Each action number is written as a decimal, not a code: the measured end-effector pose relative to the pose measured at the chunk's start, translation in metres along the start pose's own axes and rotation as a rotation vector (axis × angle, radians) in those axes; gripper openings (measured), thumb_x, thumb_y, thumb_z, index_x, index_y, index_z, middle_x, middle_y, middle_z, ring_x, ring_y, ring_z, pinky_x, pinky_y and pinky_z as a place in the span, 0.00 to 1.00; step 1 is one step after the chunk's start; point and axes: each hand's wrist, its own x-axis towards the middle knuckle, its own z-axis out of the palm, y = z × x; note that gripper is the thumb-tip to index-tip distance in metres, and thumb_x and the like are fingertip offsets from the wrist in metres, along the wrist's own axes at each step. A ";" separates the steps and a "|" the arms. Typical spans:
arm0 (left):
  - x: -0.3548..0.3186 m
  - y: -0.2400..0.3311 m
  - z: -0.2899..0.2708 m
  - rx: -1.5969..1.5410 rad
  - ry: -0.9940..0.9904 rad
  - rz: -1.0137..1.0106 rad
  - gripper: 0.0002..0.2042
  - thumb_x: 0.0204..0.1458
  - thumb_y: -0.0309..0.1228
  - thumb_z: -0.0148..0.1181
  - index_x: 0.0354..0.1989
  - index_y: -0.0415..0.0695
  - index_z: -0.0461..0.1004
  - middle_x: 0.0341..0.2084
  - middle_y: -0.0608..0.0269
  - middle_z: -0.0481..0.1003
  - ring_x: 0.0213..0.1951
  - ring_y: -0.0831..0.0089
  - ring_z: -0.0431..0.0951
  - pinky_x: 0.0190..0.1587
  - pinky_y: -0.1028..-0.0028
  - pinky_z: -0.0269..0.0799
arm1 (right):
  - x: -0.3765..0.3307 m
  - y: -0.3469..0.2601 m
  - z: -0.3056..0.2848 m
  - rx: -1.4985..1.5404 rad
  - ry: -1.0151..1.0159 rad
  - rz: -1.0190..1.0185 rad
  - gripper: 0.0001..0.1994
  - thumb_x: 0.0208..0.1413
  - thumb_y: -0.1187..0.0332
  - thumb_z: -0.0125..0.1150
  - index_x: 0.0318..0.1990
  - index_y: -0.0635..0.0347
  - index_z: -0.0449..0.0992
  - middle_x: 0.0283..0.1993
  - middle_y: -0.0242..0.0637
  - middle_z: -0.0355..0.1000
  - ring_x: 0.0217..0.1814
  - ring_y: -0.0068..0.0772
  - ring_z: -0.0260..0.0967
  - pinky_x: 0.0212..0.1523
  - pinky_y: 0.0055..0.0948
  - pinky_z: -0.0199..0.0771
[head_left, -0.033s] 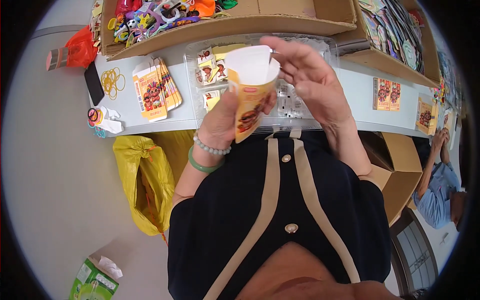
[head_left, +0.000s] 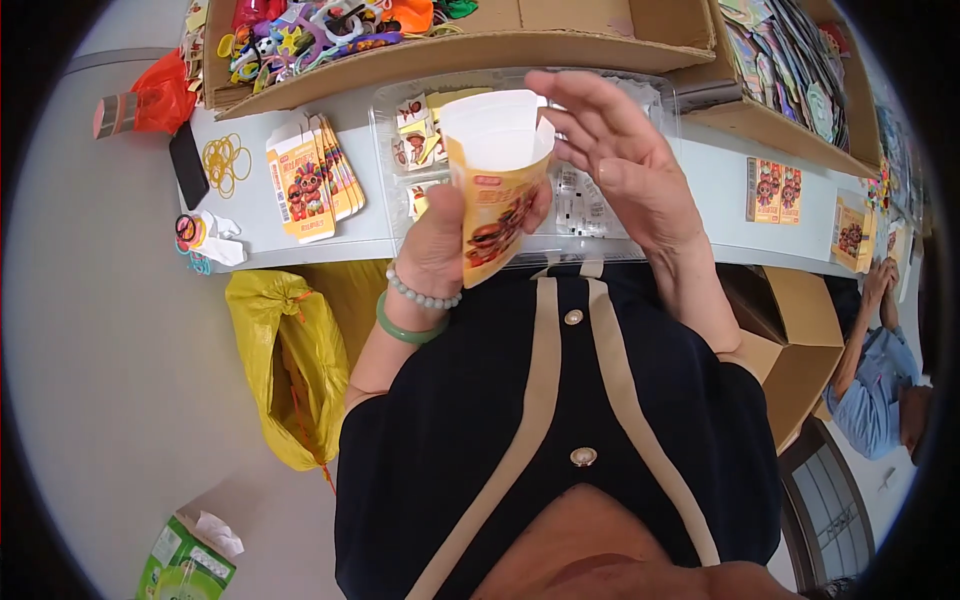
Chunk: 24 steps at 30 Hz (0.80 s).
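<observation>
My left hand (head_left: 435,235) is closed round a small yellow paper carton (head_left: 495,220) with a colourful printed front. The carton stands tilted, its top open and its white inside showing. Beside the carton's right top edge is my right hand (head_left: 625,150), its fingers stretched and apart. Whether a fingertip touches the edge I cannot tell. Behind the carton lies a clear plastic tray (head_left: 385,130). In it are small printed cards (head_left: 412,150) on the left and small clear packets (head_left: 590,205) on the right, partly hidden by my hands.
Flat yellow cartons (head_left: 305,185), rubber bands (head_left: 225,165) and a black phone (head_left: 187,165) lie left. Cardboard boxes of trinkets (head_left: 320,40) and printed sheets (head_left: 790,80) stand behind. More cartons (head_left: 775,190) lie right, near another person (head_left: 875,370). A yellow bag (head_left: 290,370) hangs below.
The carton has turned slightly in my left hand and its top has shifted a little left, its mouth showing wider. My right hand stays nearly in place.
</observation>
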 end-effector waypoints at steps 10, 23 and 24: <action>0.002 -0.003 0.031 0.060 0.249 0.077 0.39 0.43 0.60 0.59 0.55 0.39 0.63 0.43 0.58 0.71 0.40 0.75 0.72 0.40 0.75 0.70 | -0.017 0.020 -0.004 0.207 0.100 0.279 0.22 0.51 0.60 0.63 0.49 0.64 0.70 0.40 0.37 0.73 0.30 0.23 0.72 0.31 0.19 0.72; 0.010 -0.006 0.026 0.429 0.400 0.182 0.16 0.58 0.26 0.52 0.54 0.36 0.63 0.47 0.61 0.71 0.48 0.79 0.70 0.51 0.76 0.66 | -0.018 0.028 0.009 -0.214 0.531 -0.039 0.15 0.54 0.77 0.57 0.49 0.65 0.68 0.39 0.35 0.72 0.41 0.20 0.68 0.42 0.18 0.68; 0.010 -0.004 0.026 0.426 0.395 0.181 0.16 0.58 0.26 0.52 0.54 0.36 0.63 0.47 0.61 0.71 0.48 0.79 0.70 0.51 0.76 0.66 | -0.018 0.030 0.008 -0.331 0.531 -0.187 0.18 0.54 0.78 0.56 0.53 0.65 0.66 0.40 0.36 0.72 0.41 0.21 0.68 0.42 0.19 0.68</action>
